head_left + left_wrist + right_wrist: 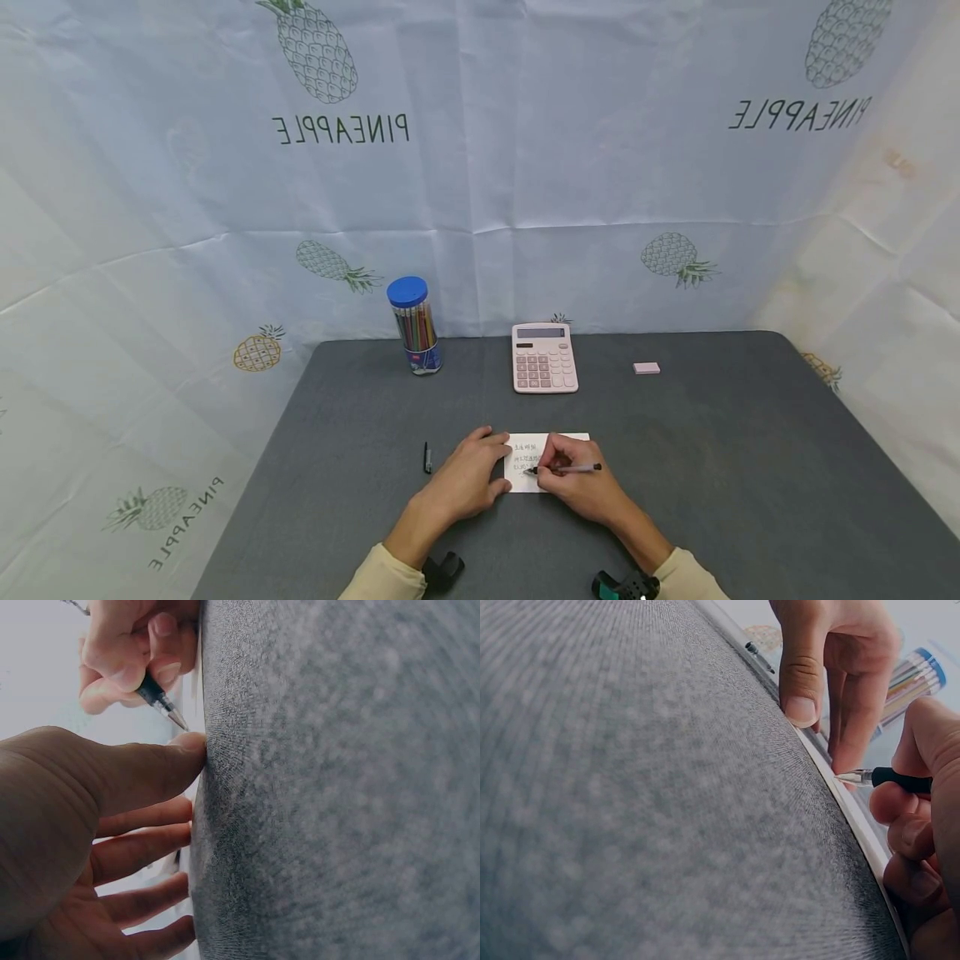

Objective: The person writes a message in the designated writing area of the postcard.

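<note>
A small white sheet of paper [517,483] with several lines of handwriting lies on the dark grey table. My right hand [576,477] pinches a pen [581,468], a clear-barrelled one with a black grip, its tip at the paper near the written lines. In the right wrist view the pen's metal tip [847,778] meets the paper's surface. My left hand [467,477] rests on the paper's left edge, thumb and fingers spread fairly straight. Left of that hand lies a black pen cap [427,458]. The right palm hides part of the paper.
At the back of the table [720,433] stand a blue-lidded jar of pencils [415,325] on the left and a pink calculator [545,358] in the middle. A pink eraser [646,368] lies farther right. Behind the table hangs a pineapple-print cloth [525,167].
</note>
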{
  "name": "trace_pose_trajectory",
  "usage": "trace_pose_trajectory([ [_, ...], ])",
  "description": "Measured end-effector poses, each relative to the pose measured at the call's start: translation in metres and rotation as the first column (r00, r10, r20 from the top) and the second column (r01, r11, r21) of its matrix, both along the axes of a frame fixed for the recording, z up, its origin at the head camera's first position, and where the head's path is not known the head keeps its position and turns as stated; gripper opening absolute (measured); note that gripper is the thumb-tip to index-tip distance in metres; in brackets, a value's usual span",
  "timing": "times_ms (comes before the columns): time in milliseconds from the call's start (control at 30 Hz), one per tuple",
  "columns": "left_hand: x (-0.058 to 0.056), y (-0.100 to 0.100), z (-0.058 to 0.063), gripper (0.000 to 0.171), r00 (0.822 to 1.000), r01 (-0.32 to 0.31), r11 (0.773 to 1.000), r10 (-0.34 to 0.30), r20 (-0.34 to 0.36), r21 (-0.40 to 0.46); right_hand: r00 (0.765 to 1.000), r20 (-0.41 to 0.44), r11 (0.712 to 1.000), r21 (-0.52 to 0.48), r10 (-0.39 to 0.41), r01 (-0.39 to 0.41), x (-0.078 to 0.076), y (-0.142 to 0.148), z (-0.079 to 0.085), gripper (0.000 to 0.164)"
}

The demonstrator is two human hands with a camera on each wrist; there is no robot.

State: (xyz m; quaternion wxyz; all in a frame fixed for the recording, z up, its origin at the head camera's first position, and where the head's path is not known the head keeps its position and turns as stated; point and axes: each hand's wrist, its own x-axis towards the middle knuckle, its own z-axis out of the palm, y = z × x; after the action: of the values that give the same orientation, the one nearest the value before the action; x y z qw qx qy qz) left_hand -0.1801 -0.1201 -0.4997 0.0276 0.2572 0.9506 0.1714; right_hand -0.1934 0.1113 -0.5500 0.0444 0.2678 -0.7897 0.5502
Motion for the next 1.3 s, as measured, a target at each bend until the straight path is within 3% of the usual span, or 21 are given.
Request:
trace_pose_trajectory([
  [300, 0.0006, 0.0002, 0.0004, 0.047, 1.0, -0.006, 1.0, 0.006, 0.001, 0.005, 1.0, -0.003, 0.998, 0.056, -0.016, 0.016, -0.0006, -0.0007, 0.0, 0.03],
  [800, 0.0009, 0.0005, 0.0, 0.048, 1.0, -0.009, 1.0, 0.009, 0.003, 0.01, 1.0, 0.0, 0.998, 0.052, -0.019, 0.019, -0.001, -0.0007, -0.0004, 0.031],
  [1300, 0.0005, 0.0004, 0.0, 0.047, 1.0, -0.001, 1.0, 0.001, -0.015, -0.003, 0.999, -0.05, 0.999, 0.033, -0.02, 0.021, 0.0005, -0.0006, 0.0002, 0.029],
])
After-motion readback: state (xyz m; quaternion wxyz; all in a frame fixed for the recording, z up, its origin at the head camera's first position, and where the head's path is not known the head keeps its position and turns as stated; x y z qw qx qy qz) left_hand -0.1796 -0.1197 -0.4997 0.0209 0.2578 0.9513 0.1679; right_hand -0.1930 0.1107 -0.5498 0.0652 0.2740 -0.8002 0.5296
